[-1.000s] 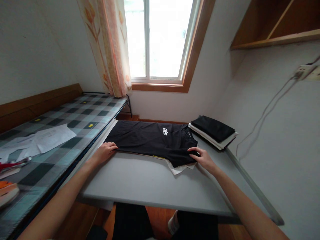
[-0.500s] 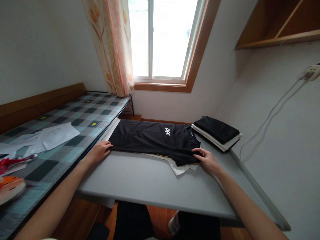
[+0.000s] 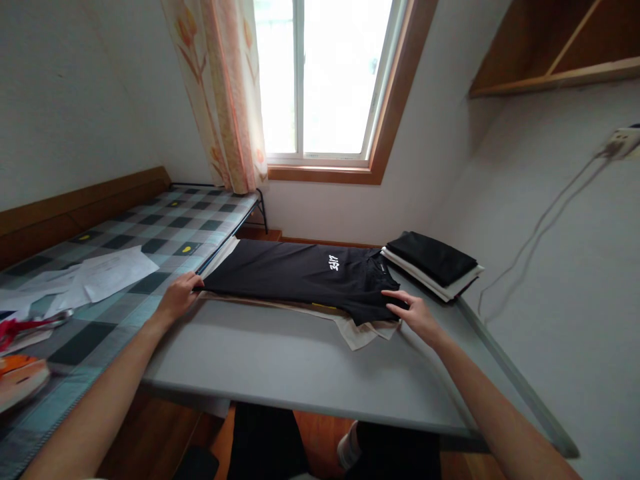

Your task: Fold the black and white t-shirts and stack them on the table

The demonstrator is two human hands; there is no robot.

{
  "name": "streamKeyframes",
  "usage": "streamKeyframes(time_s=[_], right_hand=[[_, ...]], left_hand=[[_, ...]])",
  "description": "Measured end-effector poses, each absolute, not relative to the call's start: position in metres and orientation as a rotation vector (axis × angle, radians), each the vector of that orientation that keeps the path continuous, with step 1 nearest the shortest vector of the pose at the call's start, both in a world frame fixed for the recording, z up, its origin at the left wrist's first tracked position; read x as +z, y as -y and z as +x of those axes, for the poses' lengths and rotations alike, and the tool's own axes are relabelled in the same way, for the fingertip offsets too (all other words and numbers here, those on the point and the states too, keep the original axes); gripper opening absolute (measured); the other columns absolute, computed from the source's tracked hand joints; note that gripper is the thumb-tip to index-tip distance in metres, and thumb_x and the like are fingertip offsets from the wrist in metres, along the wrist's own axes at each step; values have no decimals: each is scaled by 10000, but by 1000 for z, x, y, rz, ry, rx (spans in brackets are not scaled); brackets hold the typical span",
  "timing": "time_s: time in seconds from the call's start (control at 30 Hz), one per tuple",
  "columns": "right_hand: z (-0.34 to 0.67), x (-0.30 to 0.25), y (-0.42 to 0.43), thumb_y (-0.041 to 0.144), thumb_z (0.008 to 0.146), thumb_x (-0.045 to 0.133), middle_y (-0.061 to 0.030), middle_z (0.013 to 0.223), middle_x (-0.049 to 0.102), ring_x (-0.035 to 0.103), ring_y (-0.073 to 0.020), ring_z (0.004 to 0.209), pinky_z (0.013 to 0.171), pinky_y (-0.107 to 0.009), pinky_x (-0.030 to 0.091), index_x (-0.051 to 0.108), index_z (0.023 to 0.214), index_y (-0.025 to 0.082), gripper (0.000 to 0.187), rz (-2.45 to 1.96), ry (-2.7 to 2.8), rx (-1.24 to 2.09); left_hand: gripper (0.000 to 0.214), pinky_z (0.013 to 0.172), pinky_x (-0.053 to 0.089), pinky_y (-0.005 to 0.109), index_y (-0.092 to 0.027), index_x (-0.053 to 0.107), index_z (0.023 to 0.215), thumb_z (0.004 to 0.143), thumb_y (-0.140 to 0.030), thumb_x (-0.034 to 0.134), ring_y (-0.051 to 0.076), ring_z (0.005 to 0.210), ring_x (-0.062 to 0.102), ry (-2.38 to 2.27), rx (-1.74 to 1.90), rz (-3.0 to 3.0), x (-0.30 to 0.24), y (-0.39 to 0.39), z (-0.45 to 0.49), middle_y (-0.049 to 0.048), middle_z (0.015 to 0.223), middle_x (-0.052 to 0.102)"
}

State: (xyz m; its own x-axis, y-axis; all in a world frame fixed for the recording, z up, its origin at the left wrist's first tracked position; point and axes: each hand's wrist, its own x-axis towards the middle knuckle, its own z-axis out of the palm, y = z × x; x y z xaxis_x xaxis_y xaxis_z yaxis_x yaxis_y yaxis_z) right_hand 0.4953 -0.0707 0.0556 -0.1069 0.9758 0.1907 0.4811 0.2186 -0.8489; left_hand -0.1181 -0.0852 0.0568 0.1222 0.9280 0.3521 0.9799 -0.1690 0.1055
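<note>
The left hand (image 3: 177, 295) has shifted leftward since half a second ago, fingers closed on the hem of the one black T-shirt (image 3: 300, 275), spread on the grey table (image 3: 300, 363) over one white garment (image 3: 356, 335); the right hand (image 3: 419, 315) lies on its sleeve, grip unclear; one folded stack (image 3: 433, 263) beyond

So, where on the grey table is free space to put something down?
Free: the near half of the grey table, between the black printed T-shirt and the front edge; also a narrow strip right of the right hand. Crowded: the far half: the T-shirt over a cream garment, and a folded black-and-white clothes stack at the right.
</note>
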Motion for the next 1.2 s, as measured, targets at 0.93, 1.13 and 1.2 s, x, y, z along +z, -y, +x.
streamKeyframes(time_s=[0.93,1.13,1.2], right_hand=[[500,81,41,415,777,616,-82,1199,639,568,-254,1148,1042,-396,393,700,1152,212,435,-1253,1635,425],[523,37,62,422,743,630,-110,1118,689,616,-298,1079,983,-435,452,742,1067,212,402,-1417,1947,663],[524,30,66,417,749,620,-112,1123,690,612,-301,1087,984,-437,450,738,1075,213,402,-1439,1950,663]], left_hand=[[135,805,479,342,-207,572,806,807,-229,440,227,860,596,1849,-696,-2097,82,81,-119,59,874,580],[172,798,454,376,-213,579,724,698,-79,473,269,868,588,1741,-258,-2206,47,97,-120,83,807,611],[205,793,448,386,-211,587,729,691,-54,461,279,881,587,1736,-181,-2212,45,99,-115,92,816,619]])
